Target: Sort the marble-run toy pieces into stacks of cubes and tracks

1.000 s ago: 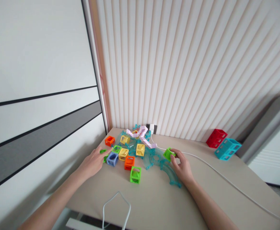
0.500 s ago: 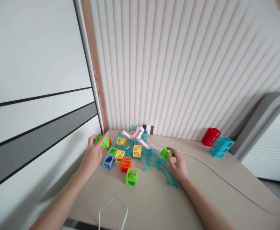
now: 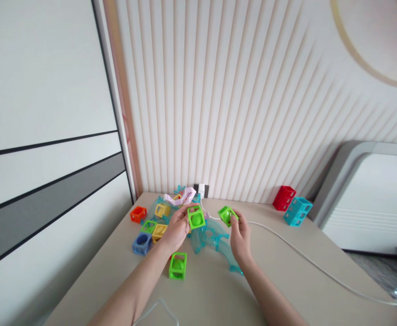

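Observation:
My left hand (image 3: 178, 231) is closed on a green cube block (image 3: 196, 218), held up over the middle of the pile. My right hand (image 3: 240, 234) grips another green cube block (image 3: 227, 216) a short way to the right; the two blocks do not touch. Beneath and around them lie translucent teal track pieces (image 3: 209, 235) and pale pink zigzag pieces (image 3: 181, 197). Left of my left hand are an orange block (image 3: 138, 214), a blue block (image 3: 142, 243), yellow blocks (image 3: 162, 209) and a flat-looking green block (image 3: 148, 227). A further green block (image 3: 177, 266) stands nearer me.
At the back right of the table (image 3: 280, 267) a red block stack (image 3: 284, 198) stands beside a cyan block stack (image 3: 297, 211). A white cable (image 3: 298, 249) runs from a wall plug (image 3: 201, 190) across the right side. A white cabinet wall rises at the left.
My left hand has moved right with its green block, away from the orange block, towards my right hand. The block in my right hand has been raised slightly and turned. The view has shifted.

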The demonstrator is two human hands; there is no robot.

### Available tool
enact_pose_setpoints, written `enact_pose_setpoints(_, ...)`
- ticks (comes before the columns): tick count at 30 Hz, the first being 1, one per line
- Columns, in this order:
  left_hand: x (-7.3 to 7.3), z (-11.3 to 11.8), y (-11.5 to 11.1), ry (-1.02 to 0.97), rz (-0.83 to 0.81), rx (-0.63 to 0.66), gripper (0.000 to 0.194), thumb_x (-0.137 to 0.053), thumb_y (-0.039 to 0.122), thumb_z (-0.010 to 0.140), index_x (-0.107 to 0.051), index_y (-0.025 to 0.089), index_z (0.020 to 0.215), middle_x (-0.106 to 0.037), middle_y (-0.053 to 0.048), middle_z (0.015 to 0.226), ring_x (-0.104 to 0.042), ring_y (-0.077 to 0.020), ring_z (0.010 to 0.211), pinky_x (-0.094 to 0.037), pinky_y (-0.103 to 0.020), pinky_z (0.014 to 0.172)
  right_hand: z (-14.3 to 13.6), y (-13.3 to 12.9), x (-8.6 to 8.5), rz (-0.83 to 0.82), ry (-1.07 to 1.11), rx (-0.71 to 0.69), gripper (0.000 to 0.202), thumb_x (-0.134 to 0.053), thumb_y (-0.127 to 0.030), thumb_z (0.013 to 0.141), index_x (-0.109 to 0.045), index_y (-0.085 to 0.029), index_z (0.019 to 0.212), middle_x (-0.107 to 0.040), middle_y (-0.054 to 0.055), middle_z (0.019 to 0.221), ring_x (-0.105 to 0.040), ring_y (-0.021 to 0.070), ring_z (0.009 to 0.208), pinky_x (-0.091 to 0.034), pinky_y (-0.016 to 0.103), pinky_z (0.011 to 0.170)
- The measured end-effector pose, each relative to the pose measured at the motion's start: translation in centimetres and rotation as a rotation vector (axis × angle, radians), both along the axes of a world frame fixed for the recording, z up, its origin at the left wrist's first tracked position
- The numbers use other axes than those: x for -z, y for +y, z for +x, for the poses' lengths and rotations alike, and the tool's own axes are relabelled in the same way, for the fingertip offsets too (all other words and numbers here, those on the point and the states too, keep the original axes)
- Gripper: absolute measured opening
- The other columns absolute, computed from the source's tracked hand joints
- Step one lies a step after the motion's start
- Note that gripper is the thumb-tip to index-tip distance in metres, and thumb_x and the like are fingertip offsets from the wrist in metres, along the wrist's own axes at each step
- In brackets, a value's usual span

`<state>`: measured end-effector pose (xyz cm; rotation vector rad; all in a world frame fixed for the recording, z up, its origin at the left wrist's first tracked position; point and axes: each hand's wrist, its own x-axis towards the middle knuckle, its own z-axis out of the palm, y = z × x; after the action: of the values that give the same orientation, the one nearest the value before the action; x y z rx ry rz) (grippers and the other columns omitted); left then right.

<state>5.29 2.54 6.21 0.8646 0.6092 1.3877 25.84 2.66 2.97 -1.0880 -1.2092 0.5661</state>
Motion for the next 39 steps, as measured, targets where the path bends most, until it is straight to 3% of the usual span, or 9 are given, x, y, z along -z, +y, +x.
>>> enact_pose_setpoints(4, 0.7, -0.3, -0.9, 0.152, -0.024, 0.001, 0.036, -0.086, 0.035, 0.071, -0.078, 0.018, 0.103, -0.075, -0.003, 0.079, -0.065, -0.0129, 0.063, -0.045, -0.022, 0.057, -1.3, -1.6, 0.1, 0.015, 0.015, -0.079, 0.038, -0.053, -0.053, 0.096, -0.071, -0.020, 0.104, -0.076, 0.009, 0.101, -0.071, 0.0246, 0.091, -0.058, 0.034, 0.078)
enact_pose_setpoints(10, 0.6, -0.4, -1.8, 0.380, 0.048, -0.022, 0.035, -0.082, 0.043, 0.074, -0.081, 0.016, 0.097, -0.076, -0.006, 0.081, -0.065, -0.0184, 0.072, -0.047, -0.025, 0.064, -0.9, -3.7, 0.5, 0.029, -0.042, -0.234, 0.032, -0.057, -0.050, 0.096, -0.073, -0.022, 0.102, -0.076, 0.008, 0.102, -0.071, 0.0238, 0.094, -0.058, 0.033, 0.082)
enact_pose_setpoints(15, 0.6, -0.3, -2.0, 0.408, -0.001, 0.037, 0.039, -0.082, 0.045, 0.072, -0.082, 0.016, 0.098, -0.074, -0.006, 0.075, -0.063, -0.0180, 0.066, -0.045, -0.026, 0.062, -0.5, -4.1, 0.2, 0.029, -0.058, -0.290, 0.031, -0.059, -0.050, 0.096, -0.071, -0.024, 0.105, -0.076, 0.007, 0.101, -0.072, 0.0229, 0.090, -0.059, 0.031, 0.077)
enact_pose_setpoints(28, 1.0, -0.2, -2.4, 0.373, -0.057, 0.100, 0.031, -0.085, 0.037, 0.069, -0.082, 0.019, 0.094, -0.068, 0.000, 0.062, -0.054, -0.0123, 0.053, -0.037, -0.023, 0.054, -0.5, -4.1, 1.1, 0.112, -0.149, -0.360, 0.024, -0.057, -0.045, 0.099, -0.072, -0.026, 0.102, -0.075, 0.008, 0.107, -0.071, 0.0255, 0.102, -0.057, 0.037, 0.089)
enact_pose_setpoints(34, 1.4, -0.4, -2.4, 0.236, -0.079, 0.191, 0.038, -0.082, 0.040, 0.077, -0.078, 0.020, 0.108, -0.078, -0.006, 0.092, -0.072, -0.0202, 0.082, -0.054, -0.031, 0.078, -0.5, -3.9, 0.6, 0.063, -0.100, -0.282, 0.029, -0.058, -0.048, 0.097, -0.073, -0.023, 0.100, -0.076, 0.009, 0.104, -0.072, 0.0260, 0.098, -0.058, 0.036, 0.085)
enact_pose_setpoints(39, 1.3, -0.2, -2.7, 0.173, -0.009, 0.278, 0.047, -0.075, 0.044, 0.086, -0.069, 0.020, 0.126, -0.072, -0.011, 0.122, -0.067, -0.0284, 0.113, -0.053, -0.039, 0.093, -0.4, -3.6, 0.4, 0.005, -0.081, -0.236, 0.034, -0.055, -0.052, 0.097, -0.070, -0.022, 0.103, -0.077, 0.010, 0.103, -0.072, 0.0261, 0.096, -0.060, 0.036, 0.083)
